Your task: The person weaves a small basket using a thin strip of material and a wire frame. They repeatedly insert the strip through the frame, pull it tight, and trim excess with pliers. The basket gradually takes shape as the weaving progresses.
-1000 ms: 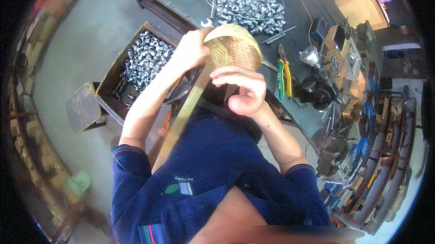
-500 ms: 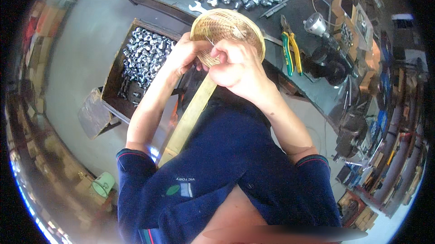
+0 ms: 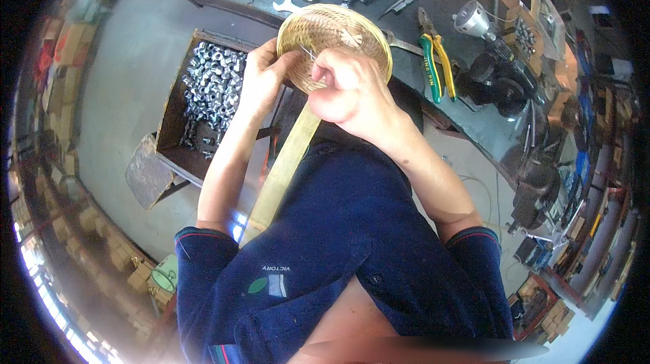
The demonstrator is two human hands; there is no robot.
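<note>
we held a woven basket [image 3: 338, 42] over the edge of the dark surface [image 3: 467, 114]. our left hand [image 3: 261, 76] was closed on its rim, and our right hand [image 3: 345, 90] pinched a thin wire [image 3: 306, 53] at its weave. a flat wooden strip [image 3: 281, 174] ran down from the basket. a box of metal nuts [image 3: 206, 93] sat to the left, green pliers [image 3: 433, 56] to the right.

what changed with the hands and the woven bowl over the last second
The right hand, raised clear of the woven bowl a second ago, came down onto its rim and pinches there. The left hand kept its grip on the bowl's left edge; the bamboo handle remains attached.
</note>
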